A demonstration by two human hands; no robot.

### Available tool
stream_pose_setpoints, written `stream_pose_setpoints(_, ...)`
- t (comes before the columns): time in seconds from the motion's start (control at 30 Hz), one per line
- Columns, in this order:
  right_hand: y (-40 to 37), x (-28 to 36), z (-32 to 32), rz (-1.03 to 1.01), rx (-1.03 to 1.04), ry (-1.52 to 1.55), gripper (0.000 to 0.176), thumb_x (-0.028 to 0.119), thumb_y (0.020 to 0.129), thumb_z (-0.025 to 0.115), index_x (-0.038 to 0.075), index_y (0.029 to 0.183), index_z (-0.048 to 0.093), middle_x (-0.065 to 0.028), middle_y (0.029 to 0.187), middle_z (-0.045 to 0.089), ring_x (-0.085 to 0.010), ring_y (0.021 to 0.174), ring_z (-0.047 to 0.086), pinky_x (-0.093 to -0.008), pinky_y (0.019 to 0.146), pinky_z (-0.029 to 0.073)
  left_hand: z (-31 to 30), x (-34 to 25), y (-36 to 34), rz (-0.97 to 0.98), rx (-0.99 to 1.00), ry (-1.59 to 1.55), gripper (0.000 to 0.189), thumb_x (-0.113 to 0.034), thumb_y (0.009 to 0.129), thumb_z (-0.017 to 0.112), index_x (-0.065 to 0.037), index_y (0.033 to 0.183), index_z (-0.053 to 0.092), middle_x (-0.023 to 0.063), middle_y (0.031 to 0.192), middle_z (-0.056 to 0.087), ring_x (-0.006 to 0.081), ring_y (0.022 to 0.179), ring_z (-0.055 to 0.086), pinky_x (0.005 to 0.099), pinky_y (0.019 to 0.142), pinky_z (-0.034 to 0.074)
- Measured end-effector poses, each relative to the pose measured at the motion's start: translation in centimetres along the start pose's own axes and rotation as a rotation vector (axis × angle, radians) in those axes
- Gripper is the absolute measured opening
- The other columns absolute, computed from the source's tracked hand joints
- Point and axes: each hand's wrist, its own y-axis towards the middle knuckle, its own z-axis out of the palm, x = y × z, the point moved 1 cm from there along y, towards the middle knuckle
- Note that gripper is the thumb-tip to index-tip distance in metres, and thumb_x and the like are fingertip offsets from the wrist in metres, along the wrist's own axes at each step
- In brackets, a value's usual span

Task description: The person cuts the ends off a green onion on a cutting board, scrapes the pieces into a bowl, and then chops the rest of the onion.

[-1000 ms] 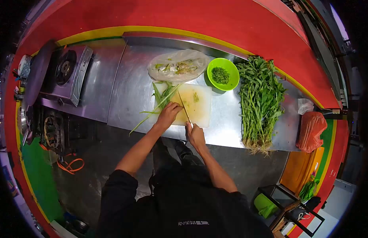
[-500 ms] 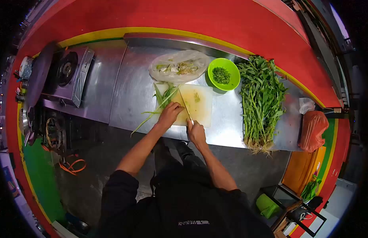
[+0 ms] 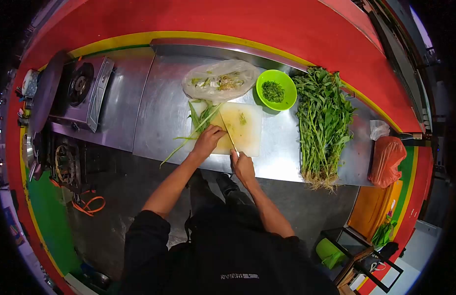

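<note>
My right hand (image 3: 243, 166) is closed around the handle of a kitchen knife (image 3: 228, 131), its blade angled up and left over the white cutting board (image 3: 252, 140). At the board's left side my left hand (image 3: 208, 141) has its fingers curled down on a bunch of long green leaves (image 3: 204, 117), close beside the blade. A few thin leaf ends trail left past the board over the counter edge. Small bits of cut greens (image 3: 242, 119) lie on the board right of the knife. My left fingertips are partly hidden.
Behind the board lies a clear plastic bag (image 3: 196, 88) with root trimmings. A lime-green bowl (image 3: 290, 88) holds chopped greens. Rooted leafy vegetables (image 3: 324, 128) fill the counter's right part, near a red plastic bag (image 3: 387, 162). A gas stove (image 3: 80, 91) stands left.
The view has shifted very slightly. Both hands keep nearly the same places, with the knife and the leaves still held.
</note>
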Motion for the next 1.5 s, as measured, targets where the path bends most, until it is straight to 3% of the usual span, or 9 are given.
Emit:
stream_pose_setpoints(0.13,0.5,0.2,0.3,0.01,-0.006,-0.015,0.056,0.045,0.103,0.052,-0.008,0.105,0.068,-0.0383,0.088,0.067,-0.0556,0.089,0.066,-0.0603,0.081,0.053,-0.3,-0.1,0.1,0.016,0.009,0.018,0.027,0.003,0.08,0.066,-0.002,0.104,0.074,0.011,0.101,0.068,0.0313,0.099,0.064,0.0406,0.088,0.054)
stream_pose_setpoints(0.2,0.5,0.3,0.3,-0.06,-0.08,0.025,0.052,0.038,0.105,0.053,-0.011,0.094,0.067,-0.0379,0.079,0.065,-0.0551,0.079,0.066,-0.0579,0.07,0.052,-0.3,-0.1,0.2,0.009,0.034,0.017,0.03,0.004,0.078,0.065,-0.002,0.105,0.074,0.011,0.102,0.067,0.0316,0.099,0.063,0.0409,0.088,0.053)
stream_pose_setpoints(0.43,0.4,0.6,0.3,-0.031,-0.073,-0.001,0.052,0.039,0.104,0.054,-0.011,0.094,0.067,-0.0379,0.079,0.065,-0.0552,0.08,0.066,-0.0582,0.07,0.052,-0.2,-0.1,0.2,-0.003,0.032,0.009,0.03,0.005,0.078,0.064,-0.003,0.106,0.074,0.0106,0.101,0.066,0.0314,0.099,0.063,0.0404,0.088,0.053)
stream_pose_setpoints(0.5,0.6,0.7,0.2,-0.016,-0.024,-0.052,0.054,0.044,0.103,0.052,-0.007,0.104,0.068,-0.0371,0.086,0.067,-0.0555,0.086,0.067,-0.0604,0.079,0.053,-0.1,0.0,0.1,0.021,0.046,0.033,0.03,0.005,0.079,0.064,-0.003,0.106,0.074,0.0104,0.101,0.066,0.0316,0.099,0.062,0.0405,0.087,0.053)
stream_pose_setpoints(0.67,1.4,1.5,0.1,-0.001,-0.038,-0.086,0.055,0.045,0.104,0.051,-0.007,0.103,0.069,-0.0372,0.087,0.067,-0.0553,0.087,0.067,-0.0605,0.078,0.053,0.0,-0.2,-0.1,-0.011,0.028,0.044,0.027,0.002,0.08,0.065,-0.003,0.105,0.074,0.0092,0.1,0.066,0.0301,0.099,0.062,0.0404,0.087,0.053)
stream_pose_setpoints(0.73,1.3,1.6,-0.1,-0.063,-0.086,0.006,0.056,0.042,0.104,0.053,-0.011,0.091,0.067,-0.0393,0.08,0.064,-0.0559,0.079,0.066,-0.0591,0.071,0.051,0.2,0.1,-0.1,-0.016,0.002,0.034,0.024,-0.001,0.081,0.065,-0.004,0.103,0.074,0.0078,0.097,0.066,0.0283,0.099,0.063,0.04,0.087,0.054)
stream_pose_setpoints(1.27,0.2,0.7,0.3,-0.018,-0.083,-0.036,0.057,0.043,0.104,0.053,-0.011,0.093,0.067,-0.0386,0.081,0.065,-0.0561,0.081,0.066,-0.0601,0.073,0.052,0.2,-0.2,0.3,-0.019,-0.011,0.031,0.016,-0.004,0.086,0.07,-0.003,0.101,0.074,0.0097,0.097,0.067,0.031,0.095,0.064,0.0409,0.084,0.054)
stream_pose_setpoints(1.33,0.5,0.8,0.2,0.009,-0.039,-0.087,0.055,0.046,0.103,0.051,-0.007,0.103,0.068,-0.0351,0.083,0.068,-0.0544,0.084,0.068,-0.0606,0.077,0.053,0.3,-0.3,0.3,-0.028,-0.014,0.021,0.017,-0.004,0.086,0.07,-0.004,0.102,0.074,0.0097,0.096,0.067,0.0309,0.095,0.064,0.0409,0.084,0.053)
stream_pose_setpoints(1.5,0.8,1.4,0.0,-0.041,-0.092,-0.063,0.056,0.043,0.103,0.054,-0.01,0.095,0.068,-0.0384,0.081,0.065,-0.0558,0.081,0.066,-0.0594,0.073,0.053,0.2,-0.3,0.3,-0.014,-0.014,0.022,0.015,-0.005,0.088,0.068,-0.003,0.102,0.074,0.01,0.098,0.067,0.0309,0.096,0.063,0.0409,0.084,0.053)
